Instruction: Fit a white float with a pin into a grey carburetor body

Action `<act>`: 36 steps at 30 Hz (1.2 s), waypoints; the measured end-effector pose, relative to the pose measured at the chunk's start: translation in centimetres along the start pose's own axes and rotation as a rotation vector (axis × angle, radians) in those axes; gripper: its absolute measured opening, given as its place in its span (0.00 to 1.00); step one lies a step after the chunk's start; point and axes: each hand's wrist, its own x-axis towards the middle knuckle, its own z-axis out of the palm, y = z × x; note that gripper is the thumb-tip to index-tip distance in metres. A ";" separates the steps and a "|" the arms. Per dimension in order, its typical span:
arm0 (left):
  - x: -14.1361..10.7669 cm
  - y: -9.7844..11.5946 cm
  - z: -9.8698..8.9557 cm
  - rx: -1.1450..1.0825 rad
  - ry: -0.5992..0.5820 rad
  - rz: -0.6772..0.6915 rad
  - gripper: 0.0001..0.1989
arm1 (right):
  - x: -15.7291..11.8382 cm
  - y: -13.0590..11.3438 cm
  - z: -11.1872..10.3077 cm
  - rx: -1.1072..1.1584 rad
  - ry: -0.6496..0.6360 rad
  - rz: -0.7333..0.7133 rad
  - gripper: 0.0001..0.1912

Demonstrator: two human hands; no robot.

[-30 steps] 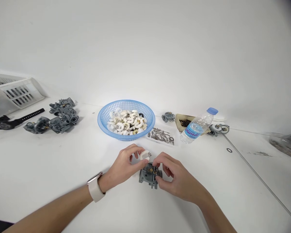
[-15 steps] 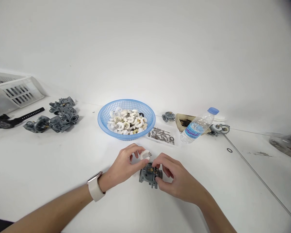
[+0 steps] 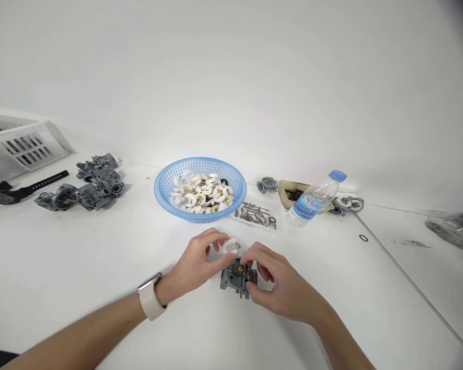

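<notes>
Because the white float [image 3: 228, 246] sits pinched between the left hand's [image 3: 198, 262] thumb and fingertips, a light grip on its curved body seems best, with pressure kept off the thin metal hinge that points toward the right fingers. Just below those left fingers, the carburetor body [image 3: 233, 280] rests on the desk [image 3: 177, 334], its open cavity and brass jets facing up. The right hand's [image 3: 281, 280] index finger and thumb are set narrowly apart at the carburetor's right side; whether they pinch a small part there, I cannot tell. Bracing the casting gently with them should stop it from skidding or tipping, ideally without covering the jets. Fine work here calls for small, slow finger movements and no forcing, since the hinge could bend. Beyond the fingers, the tray of small metal pins [image 3: 279, 228] is near enough that wide elbow or wrist swings seem unwise.
</notes>
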 end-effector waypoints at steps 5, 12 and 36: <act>0.0 0.0 0.0 0.003 -0.011 0.013 0.14 | 0.2 0.0 0.2 -0.008 0.012 0.006 0.20; -0.1 0.1 0.0 -0.001 -0.002 0.010 0.14 | 0.0 0.5 -0.1 0.081 -0.005 0.009 0.18; 0.0 0.3 -0.1 0.021 -0.003 0.011 0.15 | 1.2 3.8 -0.5 0.555 -0.171 0.162 0.14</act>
